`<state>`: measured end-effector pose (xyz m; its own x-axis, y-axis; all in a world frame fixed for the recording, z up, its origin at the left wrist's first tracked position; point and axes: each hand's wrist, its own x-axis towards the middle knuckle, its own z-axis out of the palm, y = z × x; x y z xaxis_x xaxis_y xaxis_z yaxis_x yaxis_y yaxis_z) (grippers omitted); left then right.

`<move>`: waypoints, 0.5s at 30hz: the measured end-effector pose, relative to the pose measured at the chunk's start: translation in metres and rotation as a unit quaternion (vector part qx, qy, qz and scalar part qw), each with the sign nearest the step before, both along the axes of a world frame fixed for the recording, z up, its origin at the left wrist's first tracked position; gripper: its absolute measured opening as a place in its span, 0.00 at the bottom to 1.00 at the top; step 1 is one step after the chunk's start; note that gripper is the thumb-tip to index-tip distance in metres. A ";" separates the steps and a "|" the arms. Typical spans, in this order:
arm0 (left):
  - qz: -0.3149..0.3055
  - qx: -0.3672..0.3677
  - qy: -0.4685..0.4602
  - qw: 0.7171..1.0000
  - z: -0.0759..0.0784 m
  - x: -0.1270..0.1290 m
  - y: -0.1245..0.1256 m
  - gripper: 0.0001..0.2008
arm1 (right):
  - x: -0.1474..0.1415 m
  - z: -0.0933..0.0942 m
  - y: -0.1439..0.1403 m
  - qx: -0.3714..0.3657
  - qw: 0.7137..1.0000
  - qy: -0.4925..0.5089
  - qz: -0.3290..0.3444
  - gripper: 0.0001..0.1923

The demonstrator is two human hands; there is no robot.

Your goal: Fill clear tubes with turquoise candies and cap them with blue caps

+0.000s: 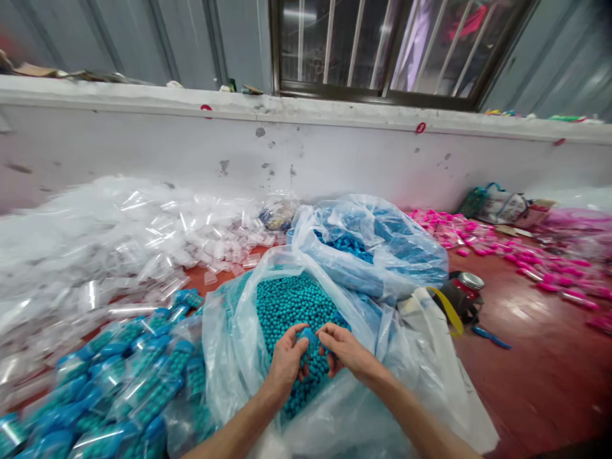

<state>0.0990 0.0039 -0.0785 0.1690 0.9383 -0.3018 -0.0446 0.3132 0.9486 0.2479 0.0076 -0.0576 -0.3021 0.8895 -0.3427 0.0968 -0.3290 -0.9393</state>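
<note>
Teal beads (287, 306) heaped in the open clear bag (224, 344) look light, hard, roll-prone, so I'd scoop cupped; my left hand (285, 361) and right hand (345, 349) half-curled pinching a small blue piece (308, 338).

Fingertips (306, 347) hidden (among teal beads (287, 303))

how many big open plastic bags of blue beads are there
2. The near bag of teal beads lies under both hands, left hand and right hand. The far bag sits behind it. Others may be hidden.
</note>
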 end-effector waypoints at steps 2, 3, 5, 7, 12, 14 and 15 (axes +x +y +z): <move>0.001 -0.027 -0.039 0.999 0.003 -0.006 0.000 0.28 | -0.003 0.000 -0.003 0.032 0.999 0.019 -0.021 0.19; -0.010 -0.036 -0.051 0.998 0.005 -0.009 -0.001 0.29 | -0.003 0.000 -0.004 0.039 0.998 0.029 -0.027 0.20; -0.051 -0.036 -0.047 0.997 0.009 -0.014 -0.003 0.27 | -0.001 -0.002 -0.003 0.052 0.998 0.029 -0.032 0.21; -0.078 0.005 -0.008 0.997 0.011 -0.015 -0.008 0.21 | 0.001 -0.002 0.000 0.082 0.997 0.002 -0.016 0.22; -0.034 0.088 0.078 0.993 0.009 -0.009 -0.019 0.09 | -0.004 0.010 -0.004 0.183 0.969 -0.135 0.096 0.11; -0.015 0.073 0.078 0.994 0.008 -0.009 -0.021 0.08 | -0.012 0.014 -0.011 0.194 0.959 -0.173 0.114 0.12; -0.008 0.068 0.070 0.995 0.008 -0.010 -0.021 0.09 | -0.016 0.014 -0.015 0.196 0.955 -0.187 0.117 0.17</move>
